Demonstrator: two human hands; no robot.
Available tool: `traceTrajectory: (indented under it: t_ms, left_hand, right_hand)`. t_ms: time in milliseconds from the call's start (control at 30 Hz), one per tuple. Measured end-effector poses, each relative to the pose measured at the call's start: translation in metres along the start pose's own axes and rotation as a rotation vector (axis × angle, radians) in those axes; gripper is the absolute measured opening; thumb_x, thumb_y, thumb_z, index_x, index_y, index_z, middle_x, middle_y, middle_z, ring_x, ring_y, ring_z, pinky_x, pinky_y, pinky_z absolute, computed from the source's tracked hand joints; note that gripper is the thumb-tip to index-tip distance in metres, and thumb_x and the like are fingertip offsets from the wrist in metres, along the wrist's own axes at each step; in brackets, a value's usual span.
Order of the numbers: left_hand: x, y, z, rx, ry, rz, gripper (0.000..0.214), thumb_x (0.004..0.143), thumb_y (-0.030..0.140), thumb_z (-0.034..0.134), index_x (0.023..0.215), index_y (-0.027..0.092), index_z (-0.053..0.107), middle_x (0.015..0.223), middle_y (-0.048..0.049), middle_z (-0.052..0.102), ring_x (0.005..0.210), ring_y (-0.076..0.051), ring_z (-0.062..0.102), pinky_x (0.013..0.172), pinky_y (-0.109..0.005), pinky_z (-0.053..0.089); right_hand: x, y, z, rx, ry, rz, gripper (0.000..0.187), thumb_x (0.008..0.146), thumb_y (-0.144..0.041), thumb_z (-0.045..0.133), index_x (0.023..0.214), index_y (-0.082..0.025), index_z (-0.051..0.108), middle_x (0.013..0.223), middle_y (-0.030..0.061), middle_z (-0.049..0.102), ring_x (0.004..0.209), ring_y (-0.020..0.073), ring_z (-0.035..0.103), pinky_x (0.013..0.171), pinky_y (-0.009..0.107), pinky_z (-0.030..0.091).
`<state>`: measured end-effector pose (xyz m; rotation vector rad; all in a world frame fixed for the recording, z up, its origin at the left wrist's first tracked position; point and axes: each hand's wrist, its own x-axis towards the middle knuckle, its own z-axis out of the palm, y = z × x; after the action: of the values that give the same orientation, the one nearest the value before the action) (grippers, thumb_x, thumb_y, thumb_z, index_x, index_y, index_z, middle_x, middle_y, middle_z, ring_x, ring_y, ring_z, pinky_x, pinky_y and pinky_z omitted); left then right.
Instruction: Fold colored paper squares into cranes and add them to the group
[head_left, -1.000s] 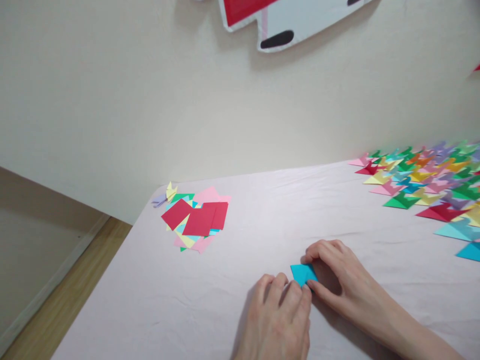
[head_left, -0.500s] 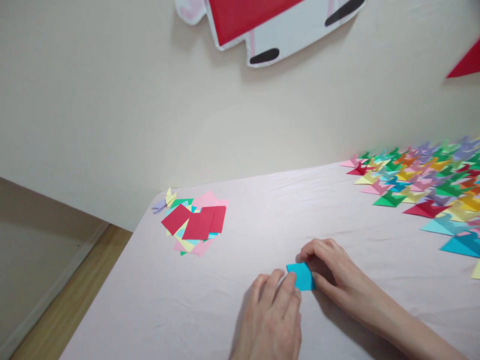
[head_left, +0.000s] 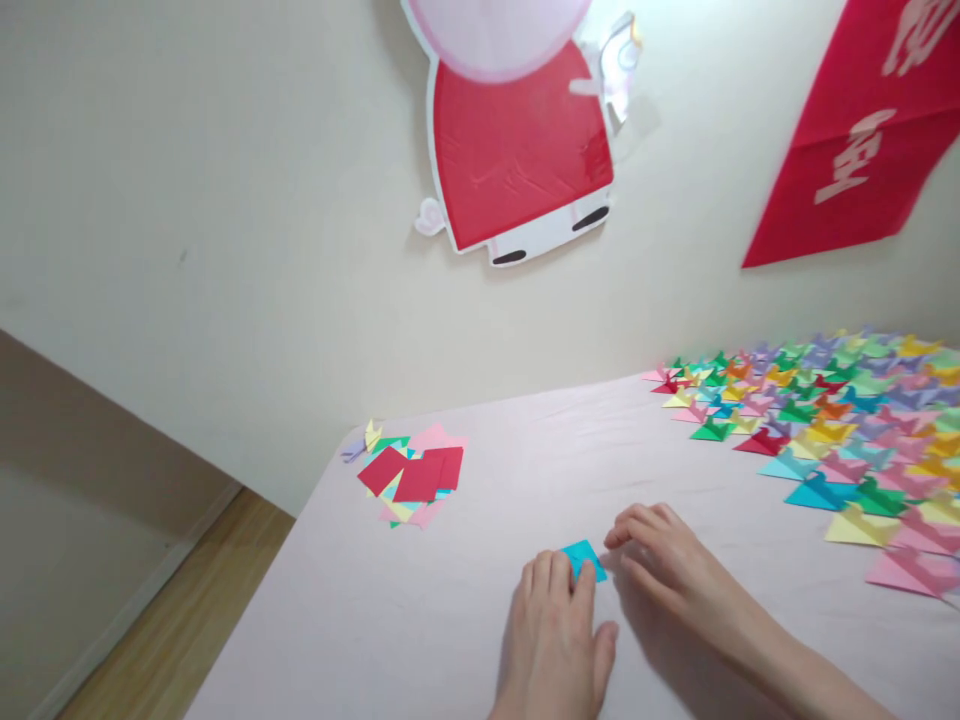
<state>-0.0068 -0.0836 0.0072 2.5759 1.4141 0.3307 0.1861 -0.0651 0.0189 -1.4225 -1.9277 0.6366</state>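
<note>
A small blue square of origami paper [head_left: 584,558] lies on the cloth-covered table, turned so that one corner points up. My left hand [head_left: 555,615] rests palm down with its fingertips flat on the paper's left and lower part, covering that portion. Just right of the paper, my right hand [head_left: 664,555] hovers with thumb and fingers apart and nothing between them. Its fingertips are close to the paper's right edge.
Loose coloured paper squares [head_left: 418,480] lie in a heap at the far left, beside small yellow and purple folded pieces [head_left: 373,434]. Rows of folded paper birds [head_left: 814,432] fill the right. Behind stands a wall with a red-and-white cutout [head_left: 517,150] and a red banner [head_left: 855,140].
My right hand has let go of the blue paper, which now sits at a different angle. My left fingers have shifted on it. The view has tilted upward, showing more wall.
</note>
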Motion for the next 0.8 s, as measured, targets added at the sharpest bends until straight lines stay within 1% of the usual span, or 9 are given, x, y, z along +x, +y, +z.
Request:
traceTrajectory:
  t_ms: [33, 100, 200, 300, 400, 500, 600, 733, 800]
  left_hand:
    - [0.001, 0.003, -0.003, -0.022, -0.003, -0.024, 0.038, 0.087, 0.031, 0.061, 0.123, 0.022, 0.053, 0.112, -0.0083, 0.057, 0.103, -0.029, 0.052, 0.088, -0.048, 0.048]
    - [0.003, 0.005, -0.009, -0.072, 0.011, -0.045, 0.038, 0.086, 0.026, 0.062, 0.122, 0.022, 0.052, 0.118, -0.0082, 0.055, 0.109, -0.029, 0.049, 0.093, -0.047, 0.045]
    - [0.007, -0.004, -0.016, -0.159, 0.032, -0.009, 0.041, 0.083, 0.02, 0.064, 0.122, 0.023, 0.052, 0.131, -0.0067, 0.05, 0.119, -0.027, 0.043, 0.102, -0.044, 0.039]
    - [0.012, -0.017, -0.018, -0.237, 0.02, 0.06, 0.034, 0.084, 0.018, 0.064, 0.115, 0.026, 0.055, 0.123, -0.0018, 0.056, 0.114, -0.023, 0.046, 0.1, -0.039, 0.039]
    - [0.015, -0.025, -0.017, -0.269, 0.036, 0.106, 0.029, 0.085, 0.016, 0.065, 0.11, 0.027, 0.058, 0.116, 0.001, 0.058, 0.108, -0.02, 0.049, 0.095, -0.035, 0.04]
    - [0.014, -0.025, -0.015, -0.243, 0.073, 0.102, 0.024, 0.084, 0.017, 0.067, 0.104, 0.025, 0.059, 0.11, 0.0, 0.059, 0.104, -0.02, 0.049, 0.091, -0.035, 0.04]
    - [0.012, -0.022, -0.014, -0.21, 0.094, 0.09, 0.021, 0.083, 0.019, 0.069, 0.101, 0.024, 0.059, 0.105, -0.0013, 0.058, 0.1, -0.021, 0.049, 0.087, -0.036, 0.041]
    - [0.014, -0.024, -0.011, -0.204, 0.129, 0.123, 0.01, 0.088, 0.017, 0.064, 0.094, 0.023, 0.061, 0.099, -0.0009, 0.06, 0.095, -0.021, 0.05, 0.084, -0.035, 0.04]
    - [0.016, -0.026, -0.009, -0.218, 0.141, 0.128, 0.008, 0.09, 0.014, 0.062, 0.09, 0.023, 0.061, 0.096, -0.0005, 0.061, 0.093, -0.02, 0.051, 0.083, -0.035, 0.04]
  right_hand:
    - [-0.004, -0.004, 0.002, -0.009, -0.011, -0.021, 0.018, 0.086, -0.017, 0.049, 0.092, -0.024, 0.064, 0.095, 0.0063, 0.066, 0.094, 0.024, 0.056, 0.085, 0.04, 0.048]
    - [-0.008, -0.009, 0.008, -0.027, -0.03, -0.067, 0.022, 0.087, -0.015, 0.05, 0.097, -0.024, 0.066, 0.099, 0.0068, 0.066, 0.095, 0.0236, 0.056, 0.086, 0.04, 0.048]
    - [-0.009, -0.008, 0.02, -0.057, -0.046, -0.096, 0.025, 0.084, -0.011, 0.051, 0.096, -0.024, 0.068, 0.098, 0.0065, 0.066, 0.094, 0.0232, 0.055, 0.085, 0.039, 0.047]
    - [-0.004, -0.003, 0.028, -0.067, -0.051, -0.071, 0.026, 0.082, -0.007, 0.051, 0.091, -0.024, 0.069, 0.095, 0.0051, 0.066, 0.093, 0.0225, 0.055, 0.084, 0.038, 0.046]
    - [-0.002, 0.002, 0.03, -0.051, -0.034, -0.053, 0.024, 0.084, -0.01, 0.052, 0.088, -0.025, 0.07, 0.093, 0.004, 0.065, 0.09, 0.0223, 0.054, 0.082, 0.038, 0.045]
    - [-0.002, 0.006, 0.031, -0.018, -0.017, -0.037, 0.019, 0.087, -0.014, 0.053, 0.083, -0.024, 0.068, 0.09, 0.0039, 0.064, 0.088, 0.0222, 0.054, 0.08, 0.038, 0.045]
    - [-0.004, 0.008, 0.031, 0.009, -0.019, -0.026, 0.018, 0.089, -0.015, 0.051, 0.081, -0.023, 0.065, 0.089, 0.004, 0.063, 0.088, 0.022, 0.053, 0.081, 0.038, 0.045]
    - [-0.004, 0.005, 0.03, 0.021, -0.039, -0.015, 0.021, 0.088, -0.012, 0.048, 0.084, -0.023, 0.065, 0.089, 0.0045, 0.062, 0.089, 0.0224, 0.052, 0.081, 0.039, 0.044]
    - [-0.004, 0.003, 0.027, 0.031, -0.049, 0.004, 0.021, 0.086, -0.011, 0.048, 0.084, -0.023, 0.065, 0.09, 0.0046, 0.062, 0.09, 0.0228, 0.052, 0.082, 0.04, 0.044]
